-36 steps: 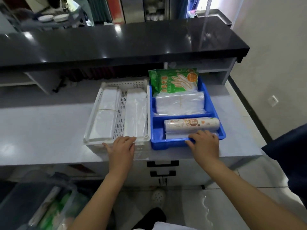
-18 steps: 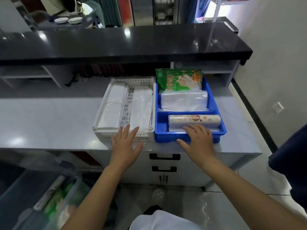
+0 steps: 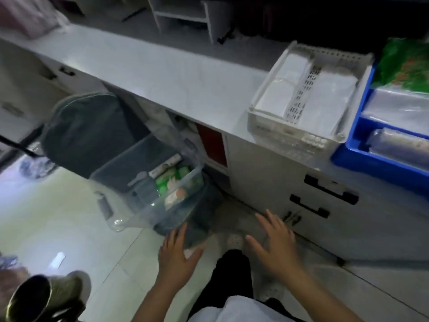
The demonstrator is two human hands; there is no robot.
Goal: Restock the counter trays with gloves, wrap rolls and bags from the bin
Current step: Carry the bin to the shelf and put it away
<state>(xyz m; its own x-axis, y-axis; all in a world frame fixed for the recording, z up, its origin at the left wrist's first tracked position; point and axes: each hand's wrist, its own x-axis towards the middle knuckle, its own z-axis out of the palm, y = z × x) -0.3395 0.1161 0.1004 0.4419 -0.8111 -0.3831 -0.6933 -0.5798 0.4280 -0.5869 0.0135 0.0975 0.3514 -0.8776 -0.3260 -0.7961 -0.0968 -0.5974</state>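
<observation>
Bin (image 3: 148, 180) of clear plastic sits on the floor under the bench (image 3: 162, 73), its lid tipped back, green packets (image 3: 174, 182) showing inside. Both hands hang over the floor with fingers spread, holding nothing: left hand (image 3: 177, 256) just beside the bin's near corner, right hand (image 3: 274, 245) before the drawers. White tray (image 3: 299, 126) and blue tray (image 3: 362, 156) stand touching on the bench, apparently holding bags, though blurred.

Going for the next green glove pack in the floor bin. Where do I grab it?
Reach down from above through the clear bin's open top and pinch the upper edge of the green glove pack. The packs appear to stand on edge, crowded together, and the walls likely block a side approach.
</observation>
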